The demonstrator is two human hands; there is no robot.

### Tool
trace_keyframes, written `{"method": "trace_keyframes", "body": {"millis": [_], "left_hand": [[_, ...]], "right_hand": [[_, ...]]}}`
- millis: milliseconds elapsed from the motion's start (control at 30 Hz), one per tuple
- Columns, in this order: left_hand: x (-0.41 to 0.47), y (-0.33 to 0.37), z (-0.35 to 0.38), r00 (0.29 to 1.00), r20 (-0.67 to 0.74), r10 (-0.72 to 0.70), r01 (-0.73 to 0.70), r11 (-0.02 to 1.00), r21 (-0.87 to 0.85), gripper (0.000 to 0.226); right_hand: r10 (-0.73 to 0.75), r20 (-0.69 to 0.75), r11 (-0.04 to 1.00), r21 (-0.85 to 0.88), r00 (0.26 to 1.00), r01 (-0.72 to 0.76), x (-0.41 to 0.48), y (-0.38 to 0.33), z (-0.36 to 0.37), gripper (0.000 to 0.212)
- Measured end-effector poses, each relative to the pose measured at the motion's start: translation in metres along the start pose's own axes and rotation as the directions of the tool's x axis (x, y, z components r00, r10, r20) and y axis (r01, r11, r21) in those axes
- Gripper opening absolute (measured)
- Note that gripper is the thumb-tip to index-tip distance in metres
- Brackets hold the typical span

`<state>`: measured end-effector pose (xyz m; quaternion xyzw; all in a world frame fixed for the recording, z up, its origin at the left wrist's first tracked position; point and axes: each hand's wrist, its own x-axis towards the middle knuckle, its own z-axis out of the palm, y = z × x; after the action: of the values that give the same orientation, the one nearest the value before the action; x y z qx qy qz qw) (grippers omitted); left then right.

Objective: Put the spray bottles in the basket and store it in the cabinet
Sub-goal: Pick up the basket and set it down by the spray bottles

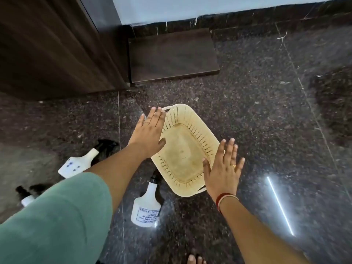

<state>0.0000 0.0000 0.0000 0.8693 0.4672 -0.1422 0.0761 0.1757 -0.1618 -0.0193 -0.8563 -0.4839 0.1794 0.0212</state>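
A cream perforated basket [192, 119] sits empty on the dark granite floor. My left hand [149, 131] hovers flat over its far left rim, fingers spread, holding nothing. Over the basket's near right corner, my right hand [223, 168] is also flat and spread, with nothing in it. A white spray bottle with a black nozzle [146, 204] lies on the floor just left of the basket's near end. Another white spray bottle [78, 165] lies further left, partly behind my left arm. A third bottle [27, 199] shows at the left edge, mostly hidden by my green-clad knee.
A dark wooden cabinet [49, 46] stands at the upper left. Beside it a dark wooden panel [171, 54] rests against the wall base. A toe [194, 259] shows at the bottom edge. Polished granite floor stretches to the right.
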Motion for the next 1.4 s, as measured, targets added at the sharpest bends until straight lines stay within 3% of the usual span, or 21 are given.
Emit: {"method": "trace_keyframes", "body": {"millis": [267, 467, 633, 700, 767, 833, 867, 900, 933, 1133, 1267, 1400], "left_hand": [[0.026, -0.009, 0.026, 0.998, 0.021, -0.066, 0.067, 0.998, -0.002, 0.083], [0.042, -0.011, 0.03, 0.988, 0.036, -0.152, 0.156, 0.97, -0.188, 0.089], [0.058, -0.014, 0.025, 0.947, -0.03, -0.319, 0.305, 0.927, -0.219, 0.046], [0.061, -0.022, 0.026, 0.939, -0.036, -0.343, 0.33, 0.923, -0.197, 0.04], [0.06, -0.028, 0.03, 0.935, -0.037, -0.352, 0.338, 0.919, -0.204, 0.036], [0.058, -0.029, 0.035, 0.935, -0.056, -0.349, 0.332, 0.921, -0.206, 0.034], [0.057, -0.028, 0.037, 0.934, -0.072, -0.349, 0.327, 0.921, -0.21, 0.032], [0.056, -0.028, 0.039, 0.933, -0.087, -0.35, 0.325, 0.92, -0.217, 0.03], [0.054, -0.029, 0.041, 0.929, -0.102, -0.356, 0.327, 0.918, -0.226, 0.028], [0.031, -0.057, 0.024, 0.876, -0.263, -0.404, 0.313, 0.892, -0.325, 0.032], [-0.007, -0.092, -0.013, 0.792, -0.298, -0.533, 0.299, 0.764, -0.572, 0.012], [-0.076, -0.129, -0.033, 0.713, -0.228, -0.663, 0.359, 0.625, -0.693, 0.021]], "right_hand": [[0.096, 0.049, 0.994, 0.051, 0.994, -0.098, 0.008, 0.001, 0.03, 0.073], [0.095, 0.007, 0.986, 0.134, 0.995, -0.096, 0.02, -0.001, 0.036, 0.072], [0.017, -0.085, 0.967, 0.255, 0.996, 0.005, 0.041, 0.004, 0.029, 0.078], [0.068, -0.125, 0.926, 0.377, 0.99, -0.016, 0.051, 0.012, 0.024, 0.085], [0.336, -0.099, 0.806, 0.545, 0.937, -0.231, 0.058, 0.017, 0.026, 0.086], [0.626, 0.158, 0.475, 0.699, 0.763, -0.535, 0.059, 0.017, 0.028, 0.069], [0.667, 0.306, 0.291, 0.732, 0.68, -0.615, 0.059, 0.017, 0.03, 0.048], [0.662, 0.39, 0.194, 0.736, 0.64, -0.649, 0.057, 0.015, 0.033, 0.024], [0.654, 0.398, 0.19, 0.737, 0.643, -0.649, 0.054, 0.013, 0.034, 0.011], [0.555, 0.001, 0.635, 0.646, 0.832, -0.424, 0.051, -0.017, 0.002, 0.027], [0.371, -0.153, 0.799, 0.556, 0.916, -0.23, 0.058, -0.058, -0.049, 0.032], [0.176, -0.199, 0.88, 0.471, 0.964, -0.064, 0.035, -0.102, -0.081, 0.03]]}}
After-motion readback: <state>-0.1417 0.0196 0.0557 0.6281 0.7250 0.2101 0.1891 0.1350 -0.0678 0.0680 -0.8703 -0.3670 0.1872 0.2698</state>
